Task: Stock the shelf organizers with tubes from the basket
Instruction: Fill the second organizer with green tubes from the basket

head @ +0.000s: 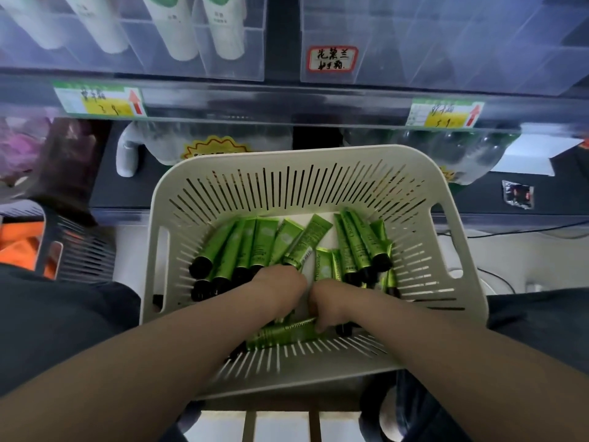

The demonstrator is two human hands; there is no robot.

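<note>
1. Head view. Basket: pale, slotted plastic with cut-out side handles, held in front of the person below the shelf edge.
2. Green tubes: black-capped, lying loose on the basket floor. Most fanned across the far half, caps toward the person.
3. Crosswise tube: green, lying sideways against the basket's near wall, under the right hand.
4. Left hand: reached into the basket's middle, knuckles up. Fingers were bent down among the tubes and hidden, so the grip could not be told.
5. Right hand: just beside the left, almost touching it. Fingers were curled downward, with a tip on the crosswise tube. Whether they closed round it could not be told.
6. Shelf organizers: clear, divided bins on the shelf above the basket. The left unit held white tubes standing in its compartments.
7. Handwritten label: red-bordered, fixed to the front of the right unit.
8. Price tags: green and yellow with red arrows, one at each end of the shelf rail.
9. Dark basket: slotted, at far left, showing orange contents.
</note>
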